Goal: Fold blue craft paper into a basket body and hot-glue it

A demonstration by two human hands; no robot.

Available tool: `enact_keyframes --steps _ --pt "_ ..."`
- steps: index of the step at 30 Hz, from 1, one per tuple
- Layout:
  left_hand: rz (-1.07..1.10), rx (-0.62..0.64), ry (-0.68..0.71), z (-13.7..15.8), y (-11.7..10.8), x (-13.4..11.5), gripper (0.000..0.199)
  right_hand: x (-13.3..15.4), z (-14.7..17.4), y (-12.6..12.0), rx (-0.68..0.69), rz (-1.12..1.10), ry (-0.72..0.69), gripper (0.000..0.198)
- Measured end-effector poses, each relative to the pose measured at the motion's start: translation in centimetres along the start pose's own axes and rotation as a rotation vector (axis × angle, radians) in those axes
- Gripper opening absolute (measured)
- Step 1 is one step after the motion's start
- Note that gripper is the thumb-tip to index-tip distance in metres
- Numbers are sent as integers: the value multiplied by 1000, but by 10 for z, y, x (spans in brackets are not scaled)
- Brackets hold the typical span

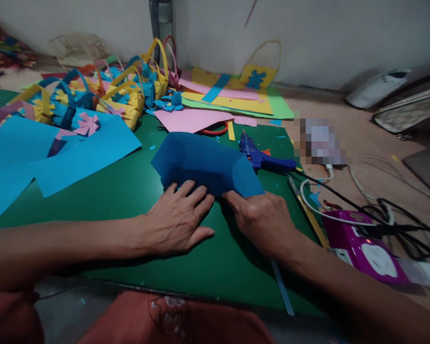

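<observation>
A blue sheet of paper [208, 160] stands curved up from the green table [129, 191] in front of me, its far part bent over. My left hand [181, 217] lies palm down at its near edge, fingers spread and fingertips pressing on the paper. At the right part of the same edge is my right hand [260, 217], its fingers curled in on the paper; the fingertips are partly hidden. Just beyond the sheet lies a blue glue gun [268, 160], its nozzle pointing away. Red-handled scissors [217, 128] are half covered by pink paper [189, 120].
Several small paper baskets [129, 100] crowd the back left, behind large blue sheets [89, 153]. Coloured sheets [232, 102] are stacked at the back. On the right are a cutter knife [310, 215], a purple power strip [365, 248] and tangled cables. A blue strip [282, 289] lies near the front edge.
</observation>
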State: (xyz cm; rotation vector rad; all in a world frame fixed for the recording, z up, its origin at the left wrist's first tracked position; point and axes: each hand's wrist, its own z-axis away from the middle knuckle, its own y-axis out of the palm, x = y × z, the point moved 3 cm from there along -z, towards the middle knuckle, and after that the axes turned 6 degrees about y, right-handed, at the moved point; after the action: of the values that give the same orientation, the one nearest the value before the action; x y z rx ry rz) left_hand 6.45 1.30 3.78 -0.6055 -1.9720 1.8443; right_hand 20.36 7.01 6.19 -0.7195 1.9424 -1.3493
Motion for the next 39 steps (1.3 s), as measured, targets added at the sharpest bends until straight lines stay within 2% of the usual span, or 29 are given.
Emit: enact_keyframes --steps 6,11,18,24,28,31,33,34,36,37,38,39 --pt "-23 -37 26 2 1 0 59 4 1 -1 -9 -6 -27 35" --pt "-58 -64 47 3 4 -4 64 8 2 -1 -22 70 -70 37" --pt "-6 10 9 5 10 -9 84 9 6 1 -81 96 -131 39" --pt "58 64 9 5 5 -6 80 10 3 3 -50 69 -123 38" --pt "54 39 21 5 2 -5 78 12 4 0 -33 122 -121 38" --pt "56 13 20 5 4 -5 77 20 13 -12 -40 160 -121 38" --pt "61 -4 21 5 6 -5 75 30 20 -25 -108 67 -160 37" --pt "64 -10 23 5 8 -5 74 35 21 -32 -177 -15 -167 38" --pt "70 -26 18 5 10 -4 73 43 17 -41 -233 -218 -200 39" --pt "75 -32 20 5 11 -4 72 45 10 -42 -201 -321 -197 39" --pt "81 -29 32 5 11 -4 70 47 1 -39 -82 -404 -202 34" --pt "86 -20 46 5 11 -4 68 47 -11 -36 19 -467 -139 30"
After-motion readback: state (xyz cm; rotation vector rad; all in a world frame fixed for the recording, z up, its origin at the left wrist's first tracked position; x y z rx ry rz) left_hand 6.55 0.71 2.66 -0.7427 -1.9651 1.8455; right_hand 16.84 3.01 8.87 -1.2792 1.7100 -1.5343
